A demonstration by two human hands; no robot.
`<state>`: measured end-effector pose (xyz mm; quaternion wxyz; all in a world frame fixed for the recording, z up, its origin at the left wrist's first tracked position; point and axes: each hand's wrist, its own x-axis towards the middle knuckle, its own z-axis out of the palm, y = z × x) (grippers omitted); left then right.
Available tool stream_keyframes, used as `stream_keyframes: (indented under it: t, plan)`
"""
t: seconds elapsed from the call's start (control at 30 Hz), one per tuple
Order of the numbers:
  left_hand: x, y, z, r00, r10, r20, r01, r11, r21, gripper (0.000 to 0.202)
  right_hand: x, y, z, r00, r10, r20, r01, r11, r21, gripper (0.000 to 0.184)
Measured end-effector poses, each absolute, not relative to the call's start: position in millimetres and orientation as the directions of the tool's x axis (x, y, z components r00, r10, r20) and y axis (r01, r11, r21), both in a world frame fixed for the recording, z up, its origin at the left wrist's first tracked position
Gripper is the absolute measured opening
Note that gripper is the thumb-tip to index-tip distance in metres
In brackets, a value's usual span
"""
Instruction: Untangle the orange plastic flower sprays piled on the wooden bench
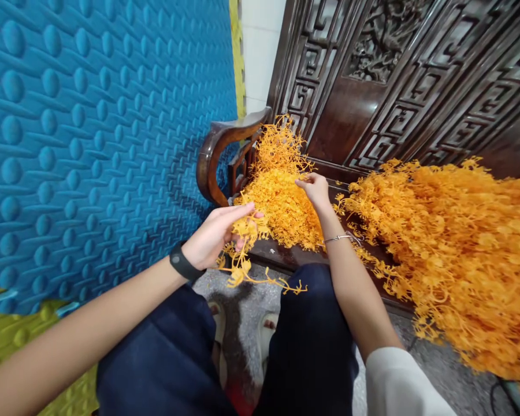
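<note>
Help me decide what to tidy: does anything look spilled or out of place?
Yes: at right, the large heap of orange, branching, plastic-looking sprigs spills past the front edge of the dark, carved wooden bench, overhanging the speckled grey floor, which looks untidy. I see no clear damage.

Left hand (212,232) holds orange sprigs (243,271), one trailing toward the right knee. Right hand (316,189), fingertips drawn together, is at the smaller orange heap (281,202) by the armrest (207,159) of a carved bench; its grip is indeterminable. A larger orange heap (468,242) lies right, a blue mat (91,144) left.
</note>
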<state>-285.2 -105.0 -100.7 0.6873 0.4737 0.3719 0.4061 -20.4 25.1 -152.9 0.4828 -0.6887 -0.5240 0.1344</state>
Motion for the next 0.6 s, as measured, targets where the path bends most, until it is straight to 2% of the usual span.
stream_keyframes:
  t: [0.1,0.17,0.23,0.37,0.53,0.6]
  plan:
    - [-293,-101,-101,0.464,0.874,-0.146,-0.222,0.274,0.936,0.036,-21,24,-154,0.294,0.882,0.368,0.776,0.005,-0.631,0.019]
    - [-297,-101,-101,0.514,0.844,-0.157,-0.22,0.306,0.926,0.042,-19,23,-155,0.263,0.874,0.409,0.848,-0.007,-0.53,0.029]
    - [-298,-101,-100,0.54,0.826,-0.161,-0.211,0.318,0.924,0.045,-16,22,-157,0.26,0.857,0.444,0.875,-0.014,-0.485,0.03]
    - [-298,-101,-99,0.557,0.817,-0.148,-0.204,0.307,0.93,0.043,-9,19,-162,0.297,0.827,0.477,0.832,0.021,-0.555,0.016]
    - [-297,-102,-98,0.563,0.818,-0.119,-0.215,0.284,0.934,0.037,-9,18,-163,0.271,0.821,0.503,0.801,0.097,-0.59,0.026]
    - [-297,-103,-96,0.567,0.817,-0.101,-0.245,0.285,0.927,0.036,-17,12,-155,0.242,0.819,0.52,0.792,0.143,-0.593,0.02]
